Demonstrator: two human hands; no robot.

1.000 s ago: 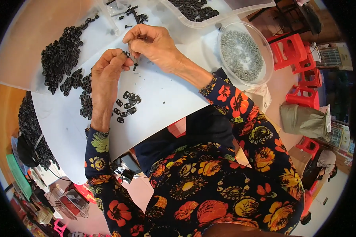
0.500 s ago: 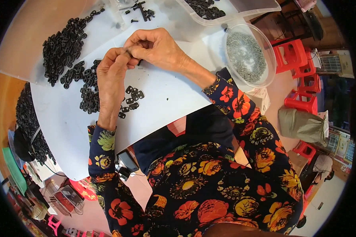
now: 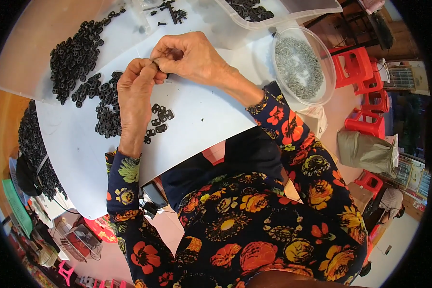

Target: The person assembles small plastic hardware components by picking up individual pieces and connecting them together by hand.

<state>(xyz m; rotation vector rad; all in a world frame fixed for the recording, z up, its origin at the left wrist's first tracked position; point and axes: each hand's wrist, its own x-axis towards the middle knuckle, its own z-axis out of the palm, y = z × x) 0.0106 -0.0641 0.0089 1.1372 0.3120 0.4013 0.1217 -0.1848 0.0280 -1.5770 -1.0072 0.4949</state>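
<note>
My left hand [image 3: 137,86] and my right hand [image 3: 194,57] meet above the white table, fingertips pinched together. A small black plastic piece [image 3: 167,75] peeks out below the joined fingers, in the left hand's grip; most of it is hidden. What the right fingertips pinch is too small to make out. Beside my left wrist lie several black two-holed plastic pieces [image 3: 162,113], with a denser group [image 3: 108,121] on the wrist's other side. Farther left spreads a large heap of similar black pieces [image 3: 74,60].
A clear round tub [image 3: 328,89] of small metal springs stands right of my right forearm. Behind it sits a clear plastic bin [image 3: 293,18] with black parts. A black bar-shaped part [image 3: 172,10] lies at the back. Red stools [image 3: 353,67] stand on the floor at right.
Both hands stay pinched together in nearly the same spot. The right hand and wrist have shifted up slightly; the piles look unchanged.
</note>
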